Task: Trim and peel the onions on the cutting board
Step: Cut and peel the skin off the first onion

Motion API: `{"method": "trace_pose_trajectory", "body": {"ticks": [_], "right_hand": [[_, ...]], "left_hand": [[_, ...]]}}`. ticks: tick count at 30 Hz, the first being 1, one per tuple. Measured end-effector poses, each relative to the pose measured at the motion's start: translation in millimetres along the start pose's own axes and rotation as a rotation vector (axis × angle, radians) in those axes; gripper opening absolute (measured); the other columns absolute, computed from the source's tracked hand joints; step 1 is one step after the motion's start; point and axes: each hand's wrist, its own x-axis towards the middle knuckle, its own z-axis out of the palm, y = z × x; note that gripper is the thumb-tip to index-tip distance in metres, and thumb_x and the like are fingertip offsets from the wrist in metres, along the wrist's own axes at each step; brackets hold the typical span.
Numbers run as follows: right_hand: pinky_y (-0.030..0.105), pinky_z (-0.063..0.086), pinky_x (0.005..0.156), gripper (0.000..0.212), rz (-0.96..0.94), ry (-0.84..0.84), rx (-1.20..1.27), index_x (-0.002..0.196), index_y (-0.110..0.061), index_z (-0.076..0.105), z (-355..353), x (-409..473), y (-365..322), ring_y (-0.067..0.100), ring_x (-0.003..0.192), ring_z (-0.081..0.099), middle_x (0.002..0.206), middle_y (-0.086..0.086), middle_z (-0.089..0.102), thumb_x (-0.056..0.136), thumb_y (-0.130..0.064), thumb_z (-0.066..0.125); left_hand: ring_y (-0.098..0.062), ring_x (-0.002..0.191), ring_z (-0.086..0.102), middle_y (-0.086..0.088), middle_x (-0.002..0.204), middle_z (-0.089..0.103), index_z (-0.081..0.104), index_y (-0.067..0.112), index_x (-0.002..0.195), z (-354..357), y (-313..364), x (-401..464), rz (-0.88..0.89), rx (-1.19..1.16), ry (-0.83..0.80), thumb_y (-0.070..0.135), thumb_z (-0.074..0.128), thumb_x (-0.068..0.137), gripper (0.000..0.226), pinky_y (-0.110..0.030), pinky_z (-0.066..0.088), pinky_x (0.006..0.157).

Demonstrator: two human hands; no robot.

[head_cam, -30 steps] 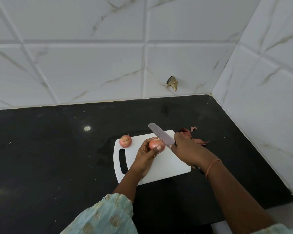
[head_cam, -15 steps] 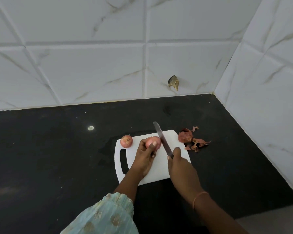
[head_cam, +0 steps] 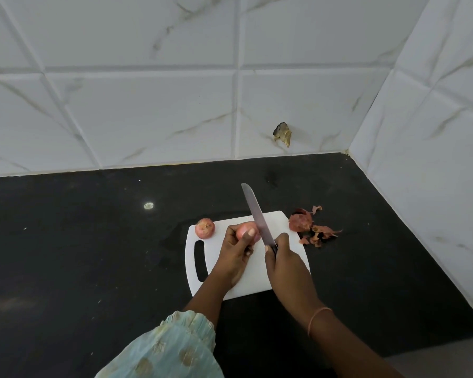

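Gripping a small pink onion (head_cam: 245,231) over the far half of the white cutting board (head_cam: 260,279), the left hand (head_cam: 236,253) is curling its fingers (head_cam: 250,236) around the near and right sides of the bulb, with the thumb pressing on the left side. The onion is sitting in the fingertips, its top showing above them.

The right hand (head_cam: 286,264) is closing around the dark handle of a knife (head_cam: 257,214), fingers wrapped tight and the thumb lying along the handle's left side. The blade is pointing away from the person and slightly left, its edge lying against the right side of the held onion; whether it is cutting in cannot be told.

Two onions are showing: the held one, and a second onion (head_cam: 204,228) resting at the board's far left corner, just left of the left hand and apart from it. One knife and one board are in view. One pile of reddish peels (head_cam: 307,227) is lying on the black counter (head_cam: 93,255), just beside the board's far right corner. An orange band (head_cam: 316,319) is circling the right wrist.
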Motion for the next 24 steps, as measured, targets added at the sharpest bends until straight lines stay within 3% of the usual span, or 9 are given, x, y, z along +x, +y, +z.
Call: {"method": "trace_pose_trajectory", "body": {"ticks": [4,6,8,12,16,20,24], "right_hand": [[0.016,0.044,0.053,0.018,-0.024,-0.061,0.006,0.117,-0.024,0.034,3.6,-1.3,-3.0,0.006,0.066,0.058,0.080,-0.010,0.055,0.103,-0.034,0.039],[0.014,0.043,0.053,0.019,-0.016,-0.054,-0.002,0.117,-0.026,0.032,7.7,-10.2,-1.7,0.005,0.066,0.058,0.079,-0.012,0.054,0.103,-0.035,0.039],[0.017,0.048,0.054,0.014,0.007,-0.022,0.032,0.112,-0.026,0.033,8.5,-11.6,-0.3,0.006,0.064,0.059,0.076,-0.010,0.055,0.103,-0.034,0.039],[0.030,0.054,0.058,0.012,-0.007,0.045,0.050,0.103,-0.028,0.030,6.7,-5.0,1.7,0.010,0.062,0.060,0.072,-0.009,0.056,0.102,-0.033,0.040],[0.026,0.054,0.059,0.011,-0.013,0.002,0.017,0.105,-0.028,0.030,10.5,-9.2,-0.8,0.008,0.063,0.060,0.073,-0.011,0.055,0.102,-0.035,0.039],[0.025,0.051,0.059,0.019,0.005,0.021,-0.048,0.118,-0.022,0.033,12.6,-2.3,-7.9,0.010,0.069,0.063,0.079,-0.007,0.061,0.103,-0.035,0.036],[0.033,0.057,0.071,0.031,-0.011,0.016,-0.119,0.130,-0.020,0.029,12.3,11.2,-16.5,0.015,0.080,0.067,0.093,0.000,0.067,0.103,-0.034,0.035]], "left_hand": [[-0.013,0.085,0.059,-0.006,0.106,0.064,0.050,0.014,0.123,0.7,0.5,1.7,-0.019,-0.052,-0.005,0.044,0.065,0.079,0.055,-0.027,0.051,0.083],[-0.014,0.085,0.058,-0.008,0.111,0.063,0.049,0.015,0.124,0.0,0.0,2.8,-0.016,-0.035,-0.007,0.045,0.064,0.080,0.055,-0.027,0.051,0.083],[-0.015,0.088,0.056,-0.008,0.116,0.063,0.051,0.016,0.123,-0.3,0.3,2.6,-0.025,-0.064,-0.003,0.045,0.065,0.079,0.055,-0.026,0.051,0.083],[-0.016,0.086,0.054,-0.005,0.108,0.063,0.053,0.020,0.120,-1.4,1.1,2.9,-0.038,-0.084,0.015,0.044,0.064,0.078,0.050,-0.024,0.051,0.083],[-0.015,0.090,0.058,-0.004,0.105,0.065,0.052,0.016,0.121,-0.8,-0.1,2.7,-0.028,-0.076,0.017,0.046,0.066,0.077,0.054,-0.026,0.050,0.083],[-0.020,0.100,0.061,-0.006,0.119,0.066,0.049,0.016,0.124,-1.1,-2.8,4.1,-0.009,-0.009,0.007,0.046,0.066,0.079,0.056,-0.029,0.049,0.089],[-0.021,0.112,0.064,-0.006,0.127,0.065,0.048,0.018,0.129,-1.0,-2.4,5.3,-0.010,0.002,0.007,0.048,0.064,0.078,0.061,-0.030,0.050,0.097]]}}
